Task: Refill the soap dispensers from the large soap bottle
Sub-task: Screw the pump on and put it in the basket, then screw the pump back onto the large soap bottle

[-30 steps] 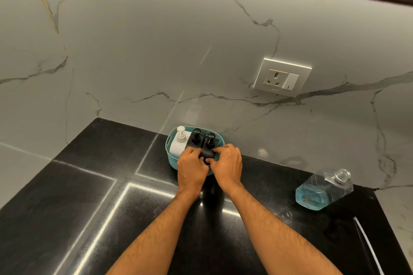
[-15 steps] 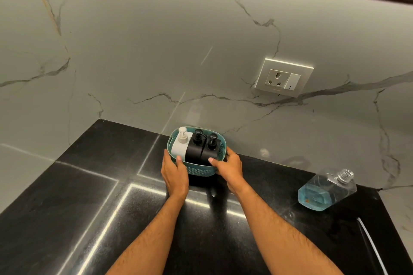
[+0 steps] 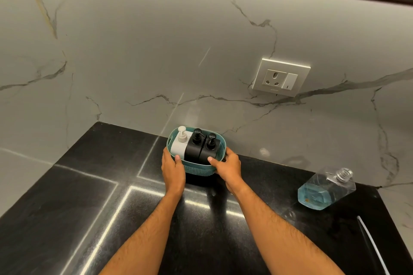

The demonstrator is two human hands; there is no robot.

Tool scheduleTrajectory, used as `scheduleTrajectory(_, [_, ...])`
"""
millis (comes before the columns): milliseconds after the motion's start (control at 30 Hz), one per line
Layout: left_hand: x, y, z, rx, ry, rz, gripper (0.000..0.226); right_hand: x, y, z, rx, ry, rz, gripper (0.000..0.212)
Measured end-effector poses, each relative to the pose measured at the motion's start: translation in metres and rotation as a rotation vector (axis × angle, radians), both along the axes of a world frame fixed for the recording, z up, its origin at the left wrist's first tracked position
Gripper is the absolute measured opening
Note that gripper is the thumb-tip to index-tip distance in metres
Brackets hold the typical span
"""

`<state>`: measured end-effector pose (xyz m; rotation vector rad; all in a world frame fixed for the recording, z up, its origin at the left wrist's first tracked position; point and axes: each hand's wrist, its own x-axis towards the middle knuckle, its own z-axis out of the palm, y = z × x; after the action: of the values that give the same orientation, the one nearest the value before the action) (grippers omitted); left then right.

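While the dark desk [image 3: 67,219] lies bare nearest the camera, the left hand [image 3: 172,168] and right hand [image 3: 228,168] grip the teal basket [image 3: 196,169] by its two ends, thumbs hooked over the rim. It probably lifts light but flexes, so an even hold suits. Inside stand a white dispenser [image 3: 178,147] and two black dispensers [image 3: 202,148]. Well right, the large soap bottle [image 3: 324,190] lies uncapped.

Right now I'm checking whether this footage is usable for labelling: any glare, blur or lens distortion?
Head view: bright strip reflections glare off the black counter; wide-angle bending curves the wall's top edge; the basket, dispensers and both hands look sharp; the soap bottle is clear, with highlights on its plastic.
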<state>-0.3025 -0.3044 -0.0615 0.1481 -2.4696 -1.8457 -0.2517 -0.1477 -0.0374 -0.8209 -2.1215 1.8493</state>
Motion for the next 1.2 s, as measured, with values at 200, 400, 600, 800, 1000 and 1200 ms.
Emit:
scheduleTrajectory(200, [0.000,-0.001,-0.002,0.041,0.011,0.026,0.046,0.002,0.003,-0.001,0.008,-0.013,0.034,0.052])
scheduleTrajectory(400, [0.004,0.000,-0.001,0.095,0.008,0.046,0.047,0.005,0.006,0.001,0.002,-0.033,0.079,0.054])
scheduleTrajectory(600, [0.010,0.000,0.006,0.087,-0.036,0.053,0.060,0.014,0.009,0.005,0.001,-0.074,0.113,0.042])
scheduleTrajectory(800, [0.038,0.006,0.019,0.092,0.015,0.123,0.067,0.031,0.017,0.013,0.178,-0.111,0.048,0.056])
scheduleTrajectory(1000, [0.077,0.027,0.025,0.083,0.128,0.039,0.062,0.076,0.037,0.020,0.427,-0.133,-0.025,0.066])
scheduleTrajectory(1200, [0.115,0.074,0.026,0.019,0.152,-0.173,0.061,0.138,0.067,0.026,0.493,-0.078,-0.125,0.065])
